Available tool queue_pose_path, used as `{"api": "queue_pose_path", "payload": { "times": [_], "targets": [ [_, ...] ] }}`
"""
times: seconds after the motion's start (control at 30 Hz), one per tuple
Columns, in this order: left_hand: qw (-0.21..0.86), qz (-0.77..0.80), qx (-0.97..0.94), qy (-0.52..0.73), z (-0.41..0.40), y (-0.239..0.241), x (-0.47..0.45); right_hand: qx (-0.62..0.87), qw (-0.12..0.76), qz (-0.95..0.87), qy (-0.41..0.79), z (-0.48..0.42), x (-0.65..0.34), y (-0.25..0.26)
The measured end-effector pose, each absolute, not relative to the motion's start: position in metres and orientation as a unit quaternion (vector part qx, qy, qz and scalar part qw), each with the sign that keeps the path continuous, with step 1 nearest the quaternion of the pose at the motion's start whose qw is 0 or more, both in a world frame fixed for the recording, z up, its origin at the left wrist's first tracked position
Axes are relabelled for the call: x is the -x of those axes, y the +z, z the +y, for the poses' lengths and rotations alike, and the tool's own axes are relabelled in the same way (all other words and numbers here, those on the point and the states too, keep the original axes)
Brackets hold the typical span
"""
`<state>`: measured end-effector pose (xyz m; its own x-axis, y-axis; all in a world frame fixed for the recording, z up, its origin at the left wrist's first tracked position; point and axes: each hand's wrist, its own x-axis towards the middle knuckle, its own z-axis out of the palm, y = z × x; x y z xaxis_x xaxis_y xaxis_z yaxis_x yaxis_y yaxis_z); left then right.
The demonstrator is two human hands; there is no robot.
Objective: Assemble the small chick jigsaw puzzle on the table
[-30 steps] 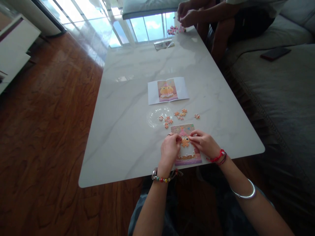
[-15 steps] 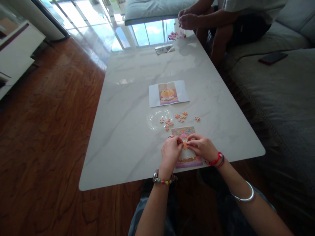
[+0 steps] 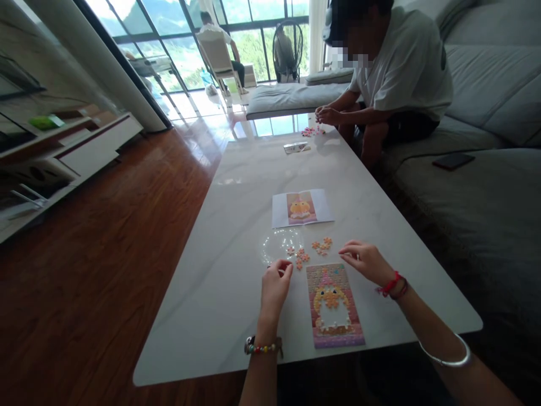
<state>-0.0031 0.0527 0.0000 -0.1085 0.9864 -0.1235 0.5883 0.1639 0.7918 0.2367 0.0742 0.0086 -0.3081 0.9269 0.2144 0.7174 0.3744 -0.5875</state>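
Observation:
On the table's near edge lies a jigsaw puzzle (image 3: 316,316) with a cartoon figure and a white gap in its middle. My left hand (image 3: 275,282) is to the left of its upper corner, fingers curled together beside loose orange puzzle pieces (image 3: 301,257); whatever they hold is hidden. Past the puzzle's upper right corner, my right hand (image 3: 366,262) pinches at the spot where a lone piece lay, its fingertips covering that piece. A second cluster of loose pieces (image 3: 322,246) lies between the hands, farther from me.
A creased picture sheet (image 3: 324,206) lies beyond the pieces. Farther off are a shiny packet (image 3: 296,147) and small pink pieces (image 3: 310,131). A person (image 3: 406,67) sits on the sofa (image 3: 499,186) at the right, hands over the table's far end.
Both hands have left the puzzle and moved apart, the left to the loose pieces, the right to the lone piece. The view has tilted up, showing more of the room.

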Motion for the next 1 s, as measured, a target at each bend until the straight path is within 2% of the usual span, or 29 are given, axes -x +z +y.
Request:
{"api": "queue_pose_path", "payload": {
  "times": [0.13, 0.37, 0.6, 0.7, 0.83, 0.9, 1.0],
  "targets": [
    [0.258, 0.674, -0.646, 0.250, 0.089, -0.002, -0.009, 0.516, 0.195, -0.813, 0.185, 0.121, -0.229, 0.004],
    [0.257, 0.639, -0.701, 0.185, 0.130, -0.006, -0.036, 0.482, 0.152, -0.839, 0.202, 0.153, -0.193, -0.011],
    [0.260, 0.640, -0.699, 0.185, 0.121, 0.002, -0.031, 0.499, 0.145, -0.824, 0.225, 0.152, -0.182, 0.000],
    [0.293, 0.631, -0.693, 0.187, 0.097, 0.011, -0.031, 0.507, 0.166, -0.800, 0.276, 0.126, -0.193, 0.010],
    [0.398, 0.553, -0.691, 0.244, 0.067, 0.017, -0.036, 0.475, 0.262, -0.738, 0.401, 0.089, -0.208, 0.015],
    [0.391, 0.561, -0.688, 0.242, 0.061, 0.015, -0.037, 0.520, 0.264, -0.717, 0.381, 0.084, -0.212, 0.012],
    [0.326, 0.606, -0.693, 0.217, 0.069, 0.008, -0.034, 0.607, 0.196, -0.712, 0.293, 0.097, -0.216, 0.006]
  ]
}}
